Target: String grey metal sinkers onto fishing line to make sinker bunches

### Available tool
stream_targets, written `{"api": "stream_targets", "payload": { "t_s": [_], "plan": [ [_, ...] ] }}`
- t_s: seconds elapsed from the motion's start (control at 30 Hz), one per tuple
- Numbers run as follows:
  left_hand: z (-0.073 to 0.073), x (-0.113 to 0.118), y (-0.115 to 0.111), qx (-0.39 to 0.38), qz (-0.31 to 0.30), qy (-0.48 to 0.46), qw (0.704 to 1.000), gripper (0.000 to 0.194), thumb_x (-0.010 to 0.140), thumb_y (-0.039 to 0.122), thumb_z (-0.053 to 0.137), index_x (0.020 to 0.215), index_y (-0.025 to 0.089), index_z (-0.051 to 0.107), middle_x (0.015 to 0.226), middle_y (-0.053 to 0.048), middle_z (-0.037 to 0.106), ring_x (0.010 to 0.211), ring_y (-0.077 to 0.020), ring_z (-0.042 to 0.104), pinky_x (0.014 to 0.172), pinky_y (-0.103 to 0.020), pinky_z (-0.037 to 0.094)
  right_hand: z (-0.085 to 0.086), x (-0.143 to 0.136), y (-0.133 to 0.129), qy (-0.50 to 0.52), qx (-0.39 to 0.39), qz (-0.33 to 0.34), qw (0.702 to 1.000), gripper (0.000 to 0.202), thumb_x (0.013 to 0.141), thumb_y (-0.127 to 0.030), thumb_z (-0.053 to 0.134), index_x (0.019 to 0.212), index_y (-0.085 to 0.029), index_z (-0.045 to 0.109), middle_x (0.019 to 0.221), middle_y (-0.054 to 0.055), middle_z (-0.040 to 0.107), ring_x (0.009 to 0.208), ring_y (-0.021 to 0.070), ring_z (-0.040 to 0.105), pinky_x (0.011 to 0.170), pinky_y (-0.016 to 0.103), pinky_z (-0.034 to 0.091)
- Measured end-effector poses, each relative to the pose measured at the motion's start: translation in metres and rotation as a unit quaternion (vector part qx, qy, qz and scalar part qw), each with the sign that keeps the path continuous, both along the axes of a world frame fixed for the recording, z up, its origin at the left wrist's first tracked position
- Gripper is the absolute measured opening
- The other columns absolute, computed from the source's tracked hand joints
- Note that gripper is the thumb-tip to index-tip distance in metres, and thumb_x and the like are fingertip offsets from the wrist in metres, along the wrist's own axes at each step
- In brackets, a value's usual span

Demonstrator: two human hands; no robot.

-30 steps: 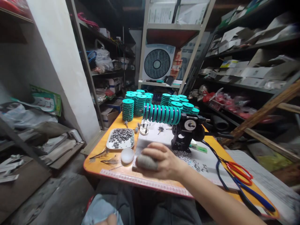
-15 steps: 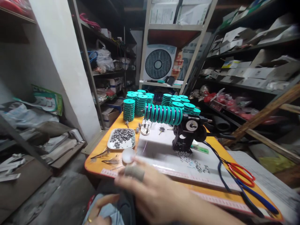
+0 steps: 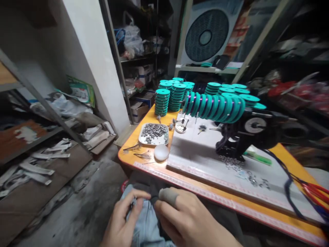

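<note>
Over my lap, my left hand (image 3: 125,218) is closed, thumb and index finger pinching, with a small dark bundle (image 3: 133,203) showing between the fingers. What the bundle is made of is too small to tell. Close beside it, my right hand (image 3: 183,216) has curled fingers, with a grey wrap (image 3: 169,197) on one of them; its fingertips are partly hidden. A thin dark thread (image 3: 148,209) hangs between the two hands. Above them on the table lie a round white lid-like disc (image 3: 161,153) and a white tray (image 3: 142,140) of small grey metal cylinders.
A black winding machine (image 3: 231,137) carries a row of teal spools (image 3: 213,106) over a white board (image 3: 195,151). Stacks of teal spools (image 3: 162,103) stand behind. Small metal parts (image 3: 231,164) and red-handled pliers (image 3: 316,192) lie rightward. The orange table's edge (image 3: 154,171) faces me.
My right hand has drawn back from near the white disc to my lap, beside my left hand. The view has shifted down and left, and my left hand shows more fully.
</note>
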State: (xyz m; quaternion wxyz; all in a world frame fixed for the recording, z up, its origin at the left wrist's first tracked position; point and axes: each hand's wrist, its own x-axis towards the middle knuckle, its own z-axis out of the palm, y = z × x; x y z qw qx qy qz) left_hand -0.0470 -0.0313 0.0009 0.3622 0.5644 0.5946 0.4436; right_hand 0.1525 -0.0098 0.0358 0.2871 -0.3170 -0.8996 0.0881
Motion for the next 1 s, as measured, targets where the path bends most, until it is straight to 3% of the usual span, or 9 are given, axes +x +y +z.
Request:
{"api": "stream_targets", "payload": {
  "t_s": [0.13,0.23,0.37,0.5,0.67,0.73,0.83,0.9,1.0],
  "plan": [
    [0.01,-0.018,0.045,0.088,-0.009,0.071,0.994,0.032,0.099,0.032,0.046,0.11,0.021,0.073,0.089,-0.006,0.071,0.074,-0.0192,0.065,0.07,-0.029,0.055,-0.002,0.003,-0.002,0.087,-0.066,-0.01,0.994,0.017,0.096,-0.01,0.049,0.097,-0.018,0.063,0.084,0.004,0.061,0.07,0.0161,0.055,0.061,0.027,0.042],
    [0.017,-0.018,0.088,0.193,-0.032,0.21,0.958,0.036,0.097,0.018,0.041,0.114,0.016,0.072,0.105,-0.012,0.066,0.101,-0.0247,0.066,0.09,-0.036,0.054,-0.001,0.004,-0.001,0.125,-0.087,-0.022,0.988,0.016,0.094,-0.009,0.052,0.098,-0.019,0.065,0.085,0.005,0.063,0.076,0.0171,0.057,0.066,0.028,0.047],
    [0.022,0.0,0.123,0.154,-0.063,0.343,0.924,0.029,0.094,0.019,0.052,0.114,0.013,0.071,0.117,-0.017,0.062,0.101,-0.0301,0.067,0.089,-0.043,0.055,0.0,0.004,0.001,0.157,-0.072,-0.049,0.984,0.017,0.091,-0.007,0.056,0.095,-0.019,0.067,0.082,0.005,0.064,0.077,0.0182,0.057,0.067,0.029,0.049],
    [0.023,0.004,0.127,0.15,-0.053,0.346,0.925,0.018,0.093,0.026,0.06,0.101,0.015,0.072,0.113,-0.014,0.063,0.096,-0.0283,0.068,0.087,-0.04,0.055,-0.001,0.007,0.001,0.186,-0.056,-0.084,0.977,0.016,0.091,-0.006,0.057,0.093,-0.02,0.066,0.08,0.004,0.064,0.074,0.0172,0.058,0.065,0.028,0.05],
    [0.034,-0.018,0.137,0.172,0.045,0.36,0.916,0.021,0.094,0.029,0.058,0.105,0.016,0.07,0.109,-0.011,0.062,0.091,-0.0251,0.068,0.081,-0.034,0.053,-0.006,0.011,0.0,0.198,-0.052,-0.108,0.973,0.013,0.091,-0.009,0.06,0.094,-0.021,0.066,0.081,0.004,0.066,0.074,0.0182,0.06,0.066,0.029,0.052],
    [0.038,-0.023,0.147,0.141,0.027,0.396,0.907,0.022,0.089,0.032,0.065,0.104,0.018,0.072,0.114,-0.012,0.062,0.091,-0.027,0.068,0.079,-0.035,0.053,-0.007,0.011,-0.001,0.198,-0.052,-0.108,0.973,0.014,0.091,-0.009,0.06,0.095,-0.021,0.066,0.083,0.004,0.066,0.075,0.0187,0.06,0.066,0.03,0.052],
    [0.041,-0.027,0.157,0.115,0.006,0.405,0.907,0.011,0.084,0.03,0.069,0.083,0.019,0.073,0.105,-0.011,0.066,0.085,-0.0276,0.069,0.075,-0.035,0.051,-0.006,0.01,-0.001,0.202,-0.054,-0.107,0.972,0.014,0.091,-0.009,0.06,0.095,-0.021,0.066,0.083,0.005,0.066,0.075,0.0186,0.06,0.065,0.03,0.052],
    [0.041,-0.027,0.153,0.122,0.026,0.391,0.912,0.011,0.086,0.025,0.065,0.079,0.019,0.07,0.1,-0.011,0.067,0.083,-0.0277,0.069,0.073,-0.035,0.05,-0.006,0.009,-0.001,0.21,-0.055,-0.106,0.97,0.014,0.092,-0.009,0.059,0.095,-0.021,0.066,0.083,0.004,0.065,0.076,0.0182,0.06,0.066,0.029,0.051],
    [0.039,-0.019,0.127,0.139,0.06,0.338,0.929,0.012,0.091,0.026,0.059,0.086,0.019,0.067,0.091,-0.009,0.07,0.083,-0.0259,0.069,0.071,-0.032,0.049,-0.008,0.009,-0.001,0.227,-0.067,-0.116,0.965,0.014,0.093,-0.01,0.059,0.096,-0.022,0.066,0.085,0.003,0.065,0.079,0.0174,0.061,0.069,0.028,0.051]
  ]
}}
